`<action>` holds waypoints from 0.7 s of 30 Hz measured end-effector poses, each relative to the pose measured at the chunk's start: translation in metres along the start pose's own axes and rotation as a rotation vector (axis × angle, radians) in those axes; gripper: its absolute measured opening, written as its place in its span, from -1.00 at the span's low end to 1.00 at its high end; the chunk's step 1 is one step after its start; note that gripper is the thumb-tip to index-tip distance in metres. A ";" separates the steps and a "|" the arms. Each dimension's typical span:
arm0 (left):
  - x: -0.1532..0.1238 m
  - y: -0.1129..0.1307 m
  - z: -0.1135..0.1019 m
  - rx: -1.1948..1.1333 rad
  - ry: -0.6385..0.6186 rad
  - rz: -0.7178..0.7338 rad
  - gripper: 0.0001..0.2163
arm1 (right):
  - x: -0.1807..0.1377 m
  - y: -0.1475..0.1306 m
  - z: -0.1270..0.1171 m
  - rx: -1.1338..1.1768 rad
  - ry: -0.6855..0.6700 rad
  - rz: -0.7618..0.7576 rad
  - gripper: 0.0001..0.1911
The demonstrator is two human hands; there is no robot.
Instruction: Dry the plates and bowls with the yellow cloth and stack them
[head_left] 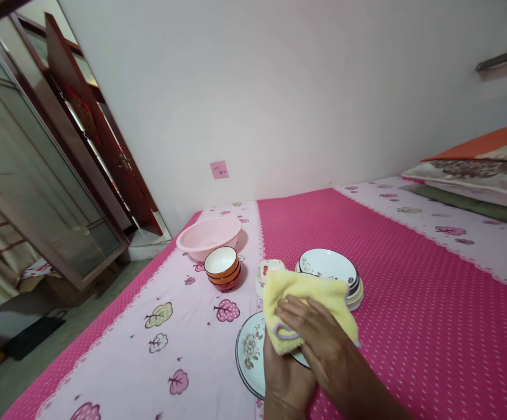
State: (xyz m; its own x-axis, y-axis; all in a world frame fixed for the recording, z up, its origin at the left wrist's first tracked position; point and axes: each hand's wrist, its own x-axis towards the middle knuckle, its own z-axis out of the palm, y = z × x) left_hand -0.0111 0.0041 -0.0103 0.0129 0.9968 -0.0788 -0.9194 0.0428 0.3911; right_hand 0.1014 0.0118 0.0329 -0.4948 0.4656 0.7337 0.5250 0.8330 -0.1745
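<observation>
A yellow towel with a pale loop is spread over a white dark-rimmed plate, of which only a small part shows at the lower edge. My left hand grips the plate from below, its fingers mostly hidden. On top, my right hand presses the towel down with fingers bent together. Just left of my hands lies a flower-patterned plate on the bed. Behind the towel are a stack of plates and a small white dish with a red motif, partly covered from view.
Stacked orange-brown bowls stand to the left, in front of a pink basin. Everything rests on a bed with a pink patterned sheet. Folded bedding lies at the right; a wall rises behind.
</observation>
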 end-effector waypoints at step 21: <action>0.003 0.016 0.005 -0.047 -0.102 -0.114 -0.35 | -0.042 0.010 -0.009 0.054 -0.099 0.124 -0.57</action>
State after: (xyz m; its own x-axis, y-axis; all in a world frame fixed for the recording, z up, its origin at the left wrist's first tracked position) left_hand -0.0240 0.0082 0.0007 0.1554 0.9875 -0.0261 -0.9272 0.1549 0.3411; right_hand 0.1335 -0.0019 0.0065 -0.4956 0.5909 0.6365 0.5497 0.7808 -0.2969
